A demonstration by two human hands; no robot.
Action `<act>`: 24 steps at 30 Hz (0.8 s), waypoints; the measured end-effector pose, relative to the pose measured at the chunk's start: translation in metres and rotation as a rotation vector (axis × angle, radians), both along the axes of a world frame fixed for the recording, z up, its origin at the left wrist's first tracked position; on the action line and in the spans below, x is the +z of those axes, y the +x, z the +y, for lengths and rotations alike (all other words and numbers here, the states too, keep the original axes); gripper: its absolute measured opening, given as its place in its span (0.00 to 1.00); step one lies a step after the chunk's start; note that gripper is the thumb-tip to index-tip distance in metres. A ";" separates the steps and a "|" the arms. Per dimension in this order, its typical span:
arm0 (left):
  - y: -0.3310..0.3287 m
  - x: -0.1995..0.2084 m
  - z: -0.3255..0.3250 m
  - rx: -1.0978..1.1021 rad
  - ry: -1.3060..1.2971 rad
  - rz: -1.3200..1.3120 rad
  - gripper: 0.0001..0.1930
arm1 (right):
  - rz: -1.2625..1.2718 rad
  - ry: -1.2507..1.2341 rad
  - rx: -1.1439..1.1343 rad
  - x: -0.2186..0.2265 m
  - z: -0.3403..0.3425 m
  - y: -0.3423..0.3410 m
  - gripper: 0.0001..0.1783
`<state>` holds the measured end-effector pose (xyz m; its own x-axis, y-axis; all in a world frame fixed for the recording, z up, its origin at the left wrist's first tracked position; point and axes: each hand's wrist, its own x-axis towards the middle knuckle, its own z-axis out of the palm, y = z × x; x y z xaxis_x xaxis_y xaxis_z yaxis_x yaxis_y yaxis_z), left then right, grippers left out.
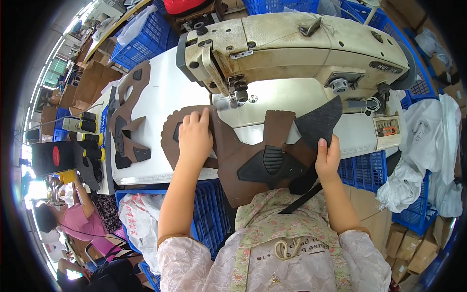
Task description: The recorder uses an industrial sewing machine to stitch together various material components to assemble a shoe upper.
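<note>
A large brown shoe upper with black patches lies partly on the white sewing table and hangs over its front edge toward my lap. My left hand rests flat on its left part, fingers stretched toward the needle area, pressing rather than gripping. At the other end, my right hand pinches the upper beside its black flap, thumb on top; the fingers beneath are partly hidden. Just beyond the upper's far edge stands the sewing machine head, with its presser foot close to my left fingertips.
Another brown and black upper lies at the table's left end. Thread spools stand beyond it. Blue crates sit below the table, and white sacks are heaped at right. A person in pink sits at far left.
</note>
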<state>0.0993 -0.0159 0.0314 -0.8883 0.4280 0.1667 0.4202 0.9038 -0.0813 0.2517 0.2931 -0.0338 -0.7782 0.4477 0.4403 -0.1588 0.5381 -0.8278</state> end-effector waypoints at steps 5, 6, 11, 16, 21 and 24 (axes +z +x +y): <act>0.034 0.000 -0.023 -0.119 0.106 -0.227 0.40 | -0.018 -0.006 0.056 0.000 0.003 0.005 0.16; 0.037 0.003 -0.024 -0.106 0.066 -0.285 0.42 | -0.020 -0.007 0.057 -0.002 0.004 0.007 0.16; 0.049 0.023 -0.012 -0.221 -0.050 -0.296 0.46 | -0.025 0.094 0.078 0.000 0.007 0.016 0.18; 0.041 0.015 -0.018 -0.470 -0.199 -0.211 0.41 | -0.106 0.121 0.126 0.022 0.013 0.018 0.17; 0.040 0.010 -0.024 -0.530 -0.244 -0.129 0.36 | 0.095 0.721 0.339 0.104 -0.016 0.004 0.22; 0.041 0.013 -0.017 -0.510 -0.136 -0.139 0.34 | 0.039 0.853 0.371 0.109 -0.044 -0.017 0.18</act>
<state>0.1402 -0.0328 0.0447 -0.5718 0.8200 -0.0246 0.8178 0.5674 -0.0959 0.2347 0.2494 0.0756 -0.7846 -0.3140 0.5346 -0.4617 0.8714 -0.1659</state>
